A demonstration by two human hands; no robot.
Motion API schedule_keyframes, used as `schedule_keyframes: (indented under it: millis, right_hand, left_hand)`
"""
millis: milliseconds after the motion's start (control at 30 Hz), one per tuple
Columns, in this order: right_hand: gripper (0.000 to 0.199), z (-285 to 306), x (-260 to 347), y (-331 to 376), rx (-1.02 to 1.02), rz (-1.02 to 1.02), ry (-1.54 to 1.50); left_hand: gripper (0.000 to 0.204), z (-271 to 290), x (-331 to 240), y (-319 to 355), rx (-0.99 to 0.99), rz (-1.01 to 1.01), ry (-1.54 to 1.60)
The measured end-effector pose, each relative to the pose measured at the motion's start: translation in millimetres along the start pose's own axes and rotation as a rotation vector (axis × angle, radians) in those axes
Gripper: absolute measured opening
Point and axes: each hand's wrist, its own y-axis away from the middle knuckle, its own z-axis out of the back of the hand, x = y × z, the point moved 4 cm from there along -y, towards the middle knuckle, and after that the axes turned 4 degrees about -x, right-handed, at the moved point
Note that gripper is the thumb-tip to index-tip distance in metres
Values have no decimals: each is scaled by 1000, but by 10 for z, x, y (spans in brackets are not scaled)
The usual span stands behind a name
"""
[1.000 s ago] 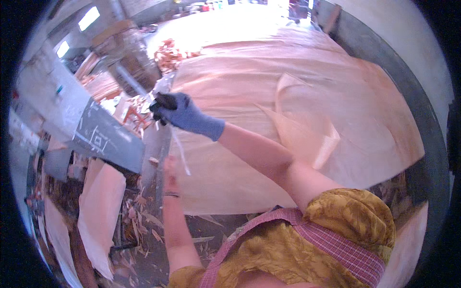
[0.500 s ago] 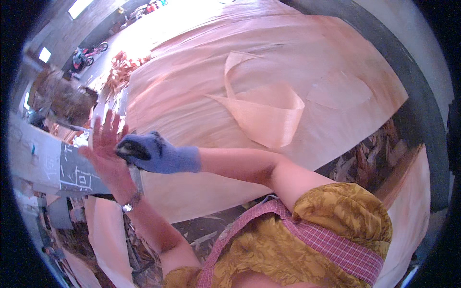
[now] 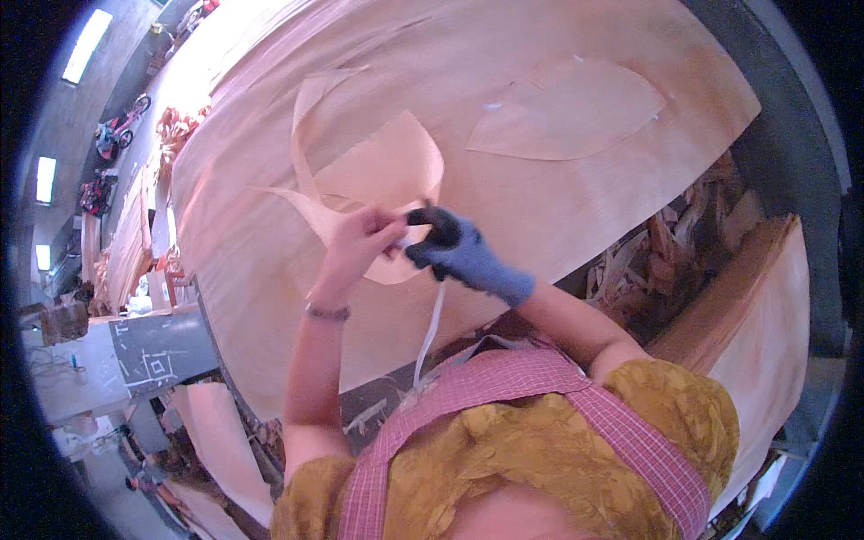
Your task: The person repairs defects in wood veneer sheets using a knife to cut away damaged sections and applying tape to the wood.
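Observation:
My bare left hand (image 3: 360,247), with a watch at the wrist, has its fingers closed in a pinch at a small white piece. Close against it, my right hand (image 3: 463,256) in a blue glove with black palm and fingertips is closed too. A narrow white tape strip (image 3: 430,333) runs from the gloved fingers down to the front of my checked apron (image 3: 504,378). Both hands are above a wide thin wood veneer sheet (image 3: 243,315). Just beyond them lies a curled loose veneer strip (image 3: 382,166), partly hidden by my hands.
A leaf-shaped veneer patch (image 3: 567,112) lies flat on the sheet at the far right, small white bits at its edges. Veneer scraps (image 3: 648,238) fill the gap at the right, beside another veneer stack (image 3: 765,306). Motorbikes (image 3: 121,126) stand far left.
My hands have moved right, from the sheet's left edge to in front of the curled strip. The left fingers, spread before, are now pinched. The white tape strip has come into sight.

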Motion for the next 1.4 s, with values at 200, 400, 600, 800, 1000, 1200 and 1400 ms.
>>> schedule_keyframes:
  millis: [200, 400, 600, 800, 1000, 1200, 1400]
  right_hand:
    - [26, 2084, -628, 181, -391, -225, 5]
    - [19, 2923, -773, 108, -628, -312, -85]
    - [19, 2985, -885, 91, -635, -263, -201]
    - [18, 2988, -821, 100, -643, -376, -140]
    - [18, 2968, -851, 92, -641, -349, -152]
    - [18, 2985, -864, 101, -636, -336, -153]
    - [19, 3054, -856, 129, -541, -294, 92]
  left_hand:
    - [21, -1388, 292, -1776, -99, -395, -458]
    - [23, -2291, 455, -2634, -5, -488, -671]
    - [22, -2295, 700, -2844, -114, -280, -700]
    - [25, -2371, 552, -2179, -141, -890, -1098]
    - [28, -2361, 638, -2197, -131, -633, -1005]
    - [34, -2415, 677, -2033, -160, -812, -1052]
    - [46, -2512, 711, -1873, -83, -844, -1127]
